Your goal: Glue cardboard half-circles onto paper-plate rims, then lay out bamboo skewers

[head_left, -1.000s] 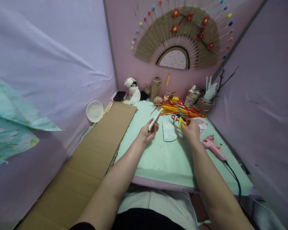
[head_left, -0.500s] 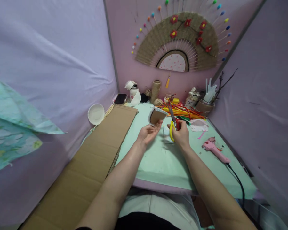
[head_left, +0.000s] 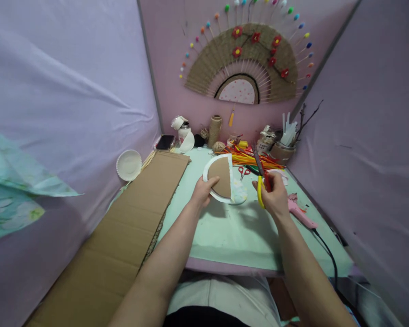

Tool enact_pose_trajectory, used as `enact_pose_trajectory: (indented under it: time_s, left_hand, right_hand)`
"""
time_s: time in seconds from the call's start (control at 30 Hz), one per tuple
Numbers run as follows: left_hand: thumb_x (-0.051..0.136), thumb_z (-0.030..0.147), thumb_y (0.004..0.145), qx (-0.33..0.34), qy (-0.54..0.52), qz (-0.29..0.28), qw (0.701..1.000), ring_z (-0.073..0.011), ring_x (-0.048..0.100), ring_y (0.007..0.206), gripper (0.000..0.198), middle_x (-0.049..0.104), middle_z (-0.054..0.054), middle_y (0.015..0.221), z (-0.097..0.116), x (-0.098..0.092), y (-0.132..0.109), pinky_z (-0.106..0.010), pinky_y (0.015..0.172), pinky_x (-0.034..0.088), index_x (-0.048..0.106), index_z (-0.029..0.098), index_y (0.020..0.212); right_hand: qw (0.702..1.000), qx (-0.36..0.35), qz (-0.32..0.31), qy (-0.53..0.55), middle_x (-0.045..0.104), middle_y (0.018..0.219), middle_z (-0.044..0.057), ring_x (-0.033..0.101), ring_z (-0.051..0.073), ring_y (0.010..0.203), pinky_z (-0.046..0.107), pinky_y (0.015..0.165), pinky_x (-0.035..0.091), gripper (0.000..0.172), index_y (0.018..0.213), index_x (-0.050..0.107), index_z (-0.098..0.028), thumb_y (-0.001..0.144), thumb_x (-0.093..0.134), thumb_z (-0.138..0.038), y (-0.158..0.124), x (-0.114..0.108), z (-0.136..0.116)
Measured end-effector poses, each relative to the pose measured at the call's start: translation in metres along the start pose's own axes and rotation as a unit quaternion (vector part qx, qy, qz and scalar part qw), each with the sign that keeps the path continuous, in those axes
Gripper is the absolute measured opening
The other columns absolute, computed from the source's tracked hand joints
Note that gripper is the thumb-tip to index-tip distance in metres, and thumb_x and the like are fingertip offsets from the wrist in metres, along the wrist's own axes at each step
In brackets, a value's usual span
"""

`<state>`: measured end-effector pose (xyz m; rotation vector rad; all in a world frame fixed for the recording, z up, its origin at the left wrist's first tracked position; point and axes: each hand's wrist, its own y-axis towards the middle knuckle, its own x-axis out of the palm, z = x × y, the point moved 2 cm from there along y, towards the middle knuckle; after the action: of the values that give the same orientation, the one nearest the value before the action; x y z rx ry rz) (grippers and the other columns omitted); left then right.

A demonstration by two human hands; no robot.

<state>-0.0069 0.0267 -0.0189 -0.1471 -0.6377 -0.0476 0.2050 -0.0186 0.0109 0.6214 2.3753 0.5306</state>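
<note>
My left hand pinches the curved edge of a half-round cardboard piece, its thumb on the brown face. White material is folded over the rim of that piece. A floral scrap shows at the lower right of the piece, on or just behind it; I cannot tell whether it is attached. My right hand is closed round scissors with a yellow and a red handle, their dark blades pointing up and away. The scissors are apart from the cardboard piece. Small red-handled scissors lie just beyond it.
A long cardboard sheet covers the left side of the table. At right lies a pink glue gun with its cord. Along the back are orange and yellow strips, a twine roll and a phone. A fan decoration hangs behind.
My left hand has turned the cardboard piece so its brown face now shows broadly, with the thumb over it. My right hand has moved to the right with the scissors, away from the piece.
</note>
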Motion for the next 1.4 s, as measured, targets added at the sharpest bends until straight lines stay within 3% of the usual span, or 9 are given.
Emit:
enact_pose_trajectory:
  time_s: [0.1,0.23,0.4,1.03,1.4]
  left_hand:
    - [0.082,0.023,0.056,0.006,-0.005,-0.048,0.999,-0.0164,0.065,0.078,0.045,0.072,-0.002,0.087,0.002,0.004,-0.004,-0.028,0.074,0.050,0.065,0.017,0.098]
    - [0.084,0.028,0.055,0.006,0.022,-0.046,0.999,-0.0158,0.064,0.074,0.044,0.072,-0.003,0.084,0.003,0.004,-0.005,-0.026,0.071,0.049,0.066,0.017,0.094]
    - [0.084,0.031,0.055,-0.007,0.048,-0.051,0.998,-0.0167,0.064,0.073,0.046,0.072,-0.004,0.084,0.004,0.004,-0.005,-0.027,0.067,0.049,0.066,0.015,0.095]
    - [0.083,0.033,0.057,-0.019,0.056,-0.068,0.996,-0.0162,0.065,0.072,0.050,0.073,-0.004,0.085,0.005,0.004,-0.005,-0.025,0.064,0.050,0.067,0.015,0.100]
    - [0.082,0.034,0.058,-0.029,0.070,-0.089,0.993,-0.0214,0.066,0.081,0.058,0.072,-0.009,0.094,0.005,0.005,-0.006,-0.031,0.070,0.051,0.065,0.013,0.109]
  right_hand:
    - [0.995,-0.056,-0.020,-0.083,0.049,0.073,-0.002,0.043,0.014,0.062,0.028,0.059,0.038,0.040,0.095,0.054,-0.020,0.073,0.066,-0.052,-0.008,-0.030,0.006]
    - [0.976,-0.153,-0.034,-0.151,0.058,0.088,0.006,0.053,0.018,0.072,0.031,0.066,0.043,0.042,0.102,0.056,-0.019,0.076,0.065,-0.050,-0.018,-0.066,0.007]
    - [0.958,-0.201,-0.064,-0.194,0.061,0.097,0.010,0.059,0.024,0.084,0.034,0.073,0.045,0.042,0.105,0.056,-0.018,0.079,0.063,-0.051,-0.028,-0.087,0.000]
    - [0.948,-0.198,-0.096,-0.230,0.064,0.097,0.010,0.061,0.024,0.084,0.033,0.073,0.047,0.040,0.103,0.057,-0.018,0.081,0.062,-0.051,-0.038,-0.088,0.000]
    - [0.955,-0.146,-0.109,-0.235,0.067,0.084,0.006,0.061,0.019,0.069,0.029,0.060,0.043,0.048,0.102,0.062,-0.019,0.081,0.056,-0.062,-0.043,-0.086,0.009]
